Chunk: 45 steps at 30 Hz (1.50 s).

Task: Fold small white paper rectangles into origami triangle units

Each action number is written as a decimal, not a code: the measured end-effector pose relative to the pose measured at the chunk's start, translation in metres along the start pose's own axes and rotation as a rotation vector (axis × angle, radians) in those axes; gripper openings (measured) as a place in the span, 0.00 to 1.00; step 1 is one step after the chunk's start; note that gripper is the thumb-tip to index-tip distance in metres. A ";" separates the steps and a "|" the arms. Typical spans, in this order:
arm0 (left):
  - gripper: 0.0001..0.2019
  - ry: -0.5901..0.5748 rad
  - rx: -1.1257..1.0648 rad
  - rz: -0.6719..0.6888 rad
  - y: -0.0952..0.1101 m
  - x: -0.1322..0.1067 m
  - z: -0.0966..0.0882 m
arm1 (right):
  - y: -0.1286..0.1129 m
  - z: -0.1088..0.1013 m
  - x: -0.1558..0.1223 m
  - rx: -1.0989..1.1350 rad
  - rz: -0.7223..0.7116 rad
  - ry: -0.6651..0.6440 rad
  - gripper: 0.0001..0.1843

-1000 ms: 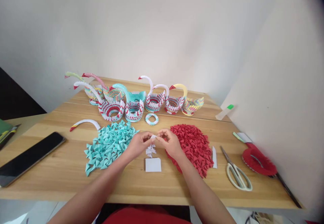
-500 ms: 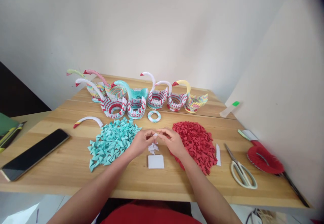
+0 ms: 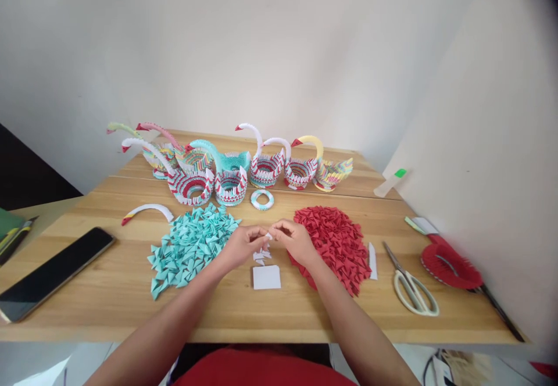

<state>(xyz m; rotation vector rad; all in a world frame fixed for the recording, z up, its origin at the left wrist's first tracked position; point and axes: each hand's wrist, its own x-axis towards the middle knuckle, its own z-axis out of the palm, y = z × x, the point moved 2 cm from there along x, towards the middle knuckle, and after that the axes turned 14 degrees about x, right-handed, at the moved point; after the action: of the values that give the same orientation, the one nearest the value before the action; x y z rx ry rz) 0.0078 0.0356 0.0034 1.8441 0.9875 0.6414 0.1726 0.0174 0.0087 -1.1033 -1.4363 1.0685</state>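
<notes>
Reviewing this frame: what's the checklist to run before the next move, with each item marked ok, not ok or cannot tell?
1. Both hands in view: ok; the left hand and right hand meet over the table.
2. Small white paper piece held: ok, at the fingertips.
3. Its folds crisp: cannot tell; it is tiny and partly covered.
4. Loose white pieces in a neat row: not ok; they lie jumbled.
5. Teal pile and red pile separate: ok, bare wood shows between.
6. Scissors clear of the hands: ok, right of the red pile.
</notes>
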 end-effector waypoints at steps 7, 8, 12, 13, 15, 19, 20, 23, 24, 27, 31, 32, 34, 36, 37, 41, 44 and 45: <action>0.13 -0.025 -0.102 0.028 -0.002 -0.001 -0.001 | 0.003 -0.005 0.002 0.094 0.060 0.074 0.11; 0.13 -0.008 -0.100 0.026 -0.002 -0.001 -0.001 | 0.003 -0.005 0.002 0.105 0.062 0.073 0.11; 0.10 0.048 -0.079 0.014 -0.001 -0.001 -0.003 | 0.001 -0.003 0.001 0.126 0.063 0.066 0.11; 0.10 0.054 -0.073 0.009 -0.001 -0.001 -0.003 | 0.000 -0.003 0.000 0.121 0.063 0.063 0.11; 0.09 0.064 -0.060 -0.005 0.000 0.000 -0.002 | -0.002 -0.002 0.000 0.107 0.063 0.054 0.11; 0.09 0.070 -0.043 -0.004 0.001 -0.001 0.000 | -0.004 0.000 -0.001 0.110 0.058 0.027 0.11; 0.10 0.077 -0.029 0.003 0.003 -0.001 0.000 | -0.005 0.001 -0.002 0.117 0.057 0.021 0.11; 0.13 0.138 0.069 0.028 0.008 -0.003 0.002 | -0.006 0.003 -0.003 0.127 0.057 0.009 0.10; 0.14 0.164 0.099 0.037 0.009 -0.004 0.002 | -0.007 0.004 -0.003 0.124 0.056 0.009 0.10; 0.13 0.174 0.116 0.059 0.008 -0.004 0.003 | -0.008 0.003 -0.003 0.124 0.055 0.017 0.13; 0.10 0.265 0.264 0.128 0.004 -0.005 -0.003 | -0.005 -0.001 -0.001 0.211 0.105 0.057 0.17; 0.09 0.325 0.360 0.186 0.006 -0.006 -0.006 | -0.005 -0.001 -0.001 0.239 0.122 0.070 0.17; 0.08 0.408 0.552 0.343 0.011 -0.008 -0.009 | -0.004 -0.002 0.000 0.290 0.148 0.087 0.18; 0.10 0.435 0.682 0.484 0.016 -0.010 -0.009 | -0.005 -0.001 -0.001 0.327 0.166 0.084 0.18; 0.11 0.440 0.724 0.526 0.018 -0.011 -0.009 | -0.006 0.000 -0.001 0.340 0.176 0.078 0.18; 0.11 0.457 0.818 0.585 0.021 -0.013 -0.007 | -0.008 0.003 -0.003 0.365 0.217 0.052 0.19; 0.11 0.455 0.848 0.627 0.021 -0.014 -0.006 | -0.010 0.004 -0.004 0.369 0.227 0.039 0.19; 0.11 0.455 0.851 0.641 0.021 -0.014 -0.006 | -0.010 0.004 -0.004 0.370 0.229 0.035 0.19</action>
<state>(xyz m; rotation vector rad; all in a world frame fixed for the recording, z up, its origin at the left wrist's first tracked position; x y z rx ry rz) 0.0033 0.0214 0.0247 2.9080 1.0364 1.1832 0.1679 0.0114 0.0174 -1.0242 -1.0454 1.4039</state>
